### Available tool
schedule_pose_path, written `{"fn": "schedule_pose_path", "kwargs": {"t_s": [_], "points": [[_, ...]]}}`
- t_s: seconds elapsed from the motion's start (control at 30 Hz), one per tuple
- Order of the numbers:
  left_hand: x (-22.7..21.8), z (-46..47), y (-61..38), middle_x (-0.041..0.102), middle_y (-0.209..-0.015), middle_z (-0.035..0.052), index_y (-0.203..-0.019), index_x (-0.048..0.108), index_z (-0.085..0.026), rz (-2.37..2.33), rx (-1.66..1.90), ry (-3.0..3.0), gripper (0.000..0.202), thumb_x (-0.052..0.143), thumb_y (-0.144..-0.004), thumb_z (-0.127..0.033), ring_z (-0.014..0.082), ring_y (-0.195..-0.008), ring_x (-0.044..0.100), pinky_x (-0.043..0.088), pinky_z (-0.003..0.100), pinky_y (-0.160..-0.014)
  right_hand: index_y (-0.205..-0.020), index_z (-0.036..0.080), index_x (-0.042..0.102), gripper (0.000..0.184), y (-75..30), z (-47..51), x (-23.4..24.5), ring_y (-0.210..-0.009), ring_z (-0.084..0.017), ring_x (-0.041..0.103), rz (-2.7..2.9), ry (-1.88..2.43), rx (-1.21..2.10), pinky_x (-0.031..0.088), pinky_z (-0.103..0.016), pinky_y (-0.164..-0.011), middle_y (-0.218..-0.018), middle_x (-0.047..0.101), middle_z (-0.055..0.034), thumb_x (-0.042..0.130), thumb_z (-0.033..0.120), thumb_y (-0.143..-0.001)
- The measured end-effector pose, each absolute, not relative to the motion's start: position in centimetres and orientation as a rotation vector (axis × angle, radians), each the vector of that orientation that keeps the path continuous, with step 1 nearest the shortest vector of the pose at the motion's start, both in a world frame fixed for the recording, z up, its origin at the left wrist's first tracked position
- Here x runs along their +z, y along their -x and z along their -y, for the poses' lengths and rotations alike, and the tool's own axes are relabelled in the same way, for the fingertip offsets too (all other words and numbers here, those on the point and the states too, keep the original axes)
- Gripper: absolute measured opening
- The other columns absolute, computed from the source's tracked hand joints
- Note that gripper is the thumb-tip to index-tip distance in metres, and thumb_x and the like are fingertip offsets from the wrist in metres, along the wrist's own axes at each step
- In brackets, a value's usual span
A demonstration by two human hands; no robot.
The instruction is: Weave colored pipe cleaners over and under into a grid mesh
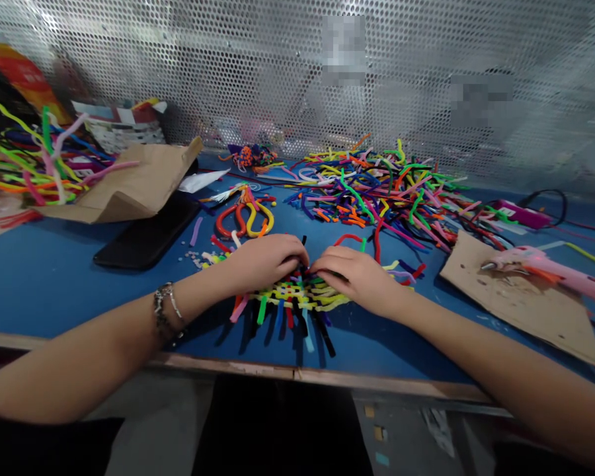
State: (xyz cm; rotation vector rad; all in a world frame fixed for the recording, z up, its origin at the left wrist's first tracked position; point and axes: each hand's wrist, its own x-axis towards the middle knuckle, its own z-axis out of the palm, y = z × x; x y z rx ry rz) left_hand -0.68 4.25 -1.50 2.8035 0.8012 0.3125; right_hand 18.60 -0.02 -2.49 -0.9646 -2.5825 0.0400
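Note:
A small mat woven from coloured pipe cleaners [297,297] lies on the blue table [54,277] near the front edge. My left hand [265,259] rests on the mat's left side with fingers curled, pinching a black strand at its top. My right hand [357,274] lies on the mat's right side, fingers bent and pressed to the same spot. The two sets of fingertips meet over the mat's middle. Loose ends of the mat stick out toward me in green, pink, red, blue and black.
A big heap of loose pipe cleaners [377,188] lies behind. A pink glue gun [545,268] rests on cardboard [520,304] at the right. A black phone [146,238], brown paper bag [129,185] and more pipe cleaners [24,165] sit left. Perforated metal wall behind.

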Motion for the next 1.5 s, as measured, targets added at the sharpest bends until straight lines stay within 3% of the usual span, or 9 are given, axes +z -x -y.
{"fn": "schedule_pose_path", "kwargs": {"t_s": [0.23, 0.8, 1.07, 1.2, 1.33, 1.5], "points": [[-2.1, -4.5, 0.5, 0.057, -0.097, 0.0028, -0.090, 0.056, -0.018, -0.800, 0.326, -2.938, 0.016, 0.041, -0.085, -0.018, 0.0153, -0.089, 0.053, 0.041, 0.023, -0.072, -0.085, 0.015, 0.058, 0.017, -18.6, 0.0, -2.3, -0.075, -0.016, 0.052, 2.607, 0.992, 0.011, 0.042, -0.027, -0.070, -0.078, 0.056, -0.0051, 0.041, 0.016, -0.086], [-2.1, -3.8, 0.1, 0.057, -0.089, 0.0009, -0.087, 0.054, -0.018, -0.993, 0.299, -3.013, 0.016, 0.038, -0.088, -0.020, 0.0144, -0.080, 0.056, 0.036, 0.022, -0.056, -0.085, 0.014, 0.060, 0.021, -18.6, 0.0, -2.0, -0.070, -0.014, 0.051, 2.631, 1.063, 0.079, 0.040, -0.024, -0.064, -0.074, 0.054, -0.0040, 0.039, 0.013, -0.087], [-1.2, -3.2, 0.2, 0.062, -0.090, 0.0017, -0.080, 0.060, -0.019, -0.840, 0.444, -3.226, 0.013, 0.050, -0.083, -0.024, 0.0188, -0.089, 0.053, 0.035, 0.030, -0.074, -0.088, 0.014, 0.063, 0.024, -18.7, 0.2, -1.9, -0.079, -0.017, 0.050, 2.637, 1.141, 0.074, 0.042, -0.030, -0.072, -0.082, 0.052, -0.0072, 0.039, 0.013, -0.086], [-1.1, -3.0, 0.3, 0.062, -0.080, 0.0000, -0.086, 0.062, -0.021, -0.779, 0.380, -3.189, 0.022, 0.048, -0.085, -0.038, 0.0164, -0.078, 0.057, 0.036, 0.029, -0.069, -0.090, 0.015, 0.065, 0.025, -19.1, 0.4, -1.6, -0.081, -0.017, 0.049, 2.625, 1.150, 0.137, 0.041, -0.030, -0.073, -0.086, 0.050, -0.0075, 0.041, 0.011, -0.084], [-1.3, -2.8, 0.1, 0.059, -0.085, 0.0023, -0.091, 0.060, -0.018, -0.821, 0.344, -3.109, 0.045, 0.052, -0.073, -0.059, 0.0177, -0.078, 0.056, 0.037, 0.026, -0.063, -0.095, 0.017, 0.064, 0.026, -19.2, 1.1, -0.8, -0.086, -0.019, 0.049, 2.686, 1.218, 0.114, 0.041, -0.034, -0.078, -0.092, 0.051, -0.0082, 0.041, 0.012, -0.084], [-1.9, -2.5, -0.3, 0.056, -0.089, 0.0056, -0.093, 0.056, -0.014, -0.911, 0.312, -3.049, 0.060, 0.053, -0.065, -0.066, 0.0208, -0.083, 0.054, 0.040, 0.029, -0.070, -0.101, 0.018, 0.062, 0.028, -19.1, 2.3, 0.3, -0.089, -0.020, 0.049, 2.799, 1.246, 0.144, 0.042, -0.036, -0.079, -0.097, 0.051, -0.0077, 0.041, 0.031, -0.087]]}}
